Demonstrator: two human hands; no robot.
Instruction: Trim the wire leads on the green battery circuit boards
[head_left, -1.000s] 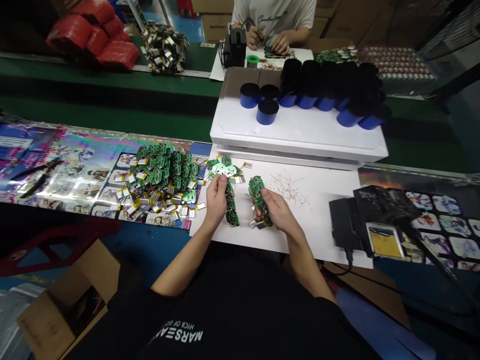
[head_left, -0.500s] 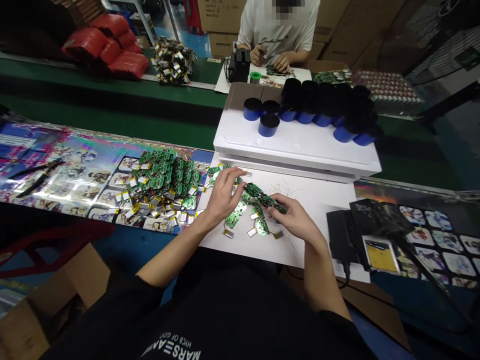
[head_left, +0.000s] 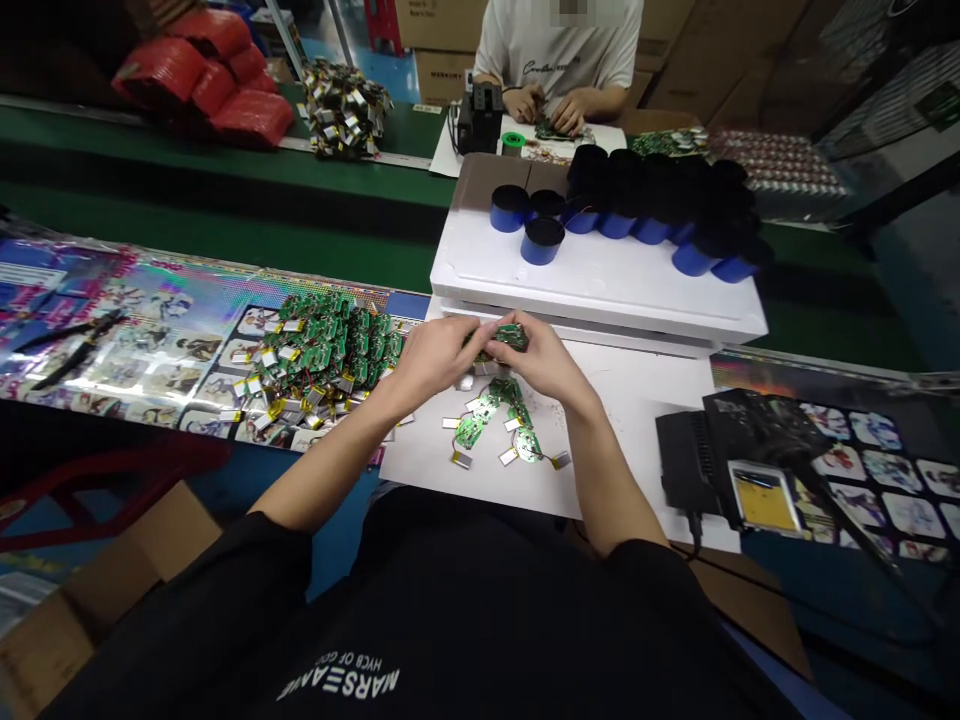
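My left hand (head_left: 441, 358) and my right hand (head_left: 546, 362) meet over the white work sheet (head_left: 630, 400), thumbs almost touching. Both are closed on a small stack of green circuit boards (head_left: 513, 336), partly hidden by the fingers. Below them on the sheet lie more boards in two slanting rows, a left board (head_left: 470, 430) and a right board (head_left: 528, 444) at the near ends. Small silver battery cells hang from these on wires, such as one cell (head_left: 462, 460) in front. Left of my left hand rises a large heap of boards with battery cells (head_left: 322, 345).
Behind my hands, a white foam box (head_left: 487, 270) carries several blue-and-black cylinders (head_left: 542, 240). To the right stand a black device (head_left: 682, 470) and a tray with a yellow pad (head_left: 765, 498). Pliers (head_left: 79, 350) lie far left. Across the bench a co-worker (head_left: 559, 60) handles boards.
My right hand has moved up and left to join my left hand, bringing the stack of boards with it. My left hand, open before, now grips the stack too.
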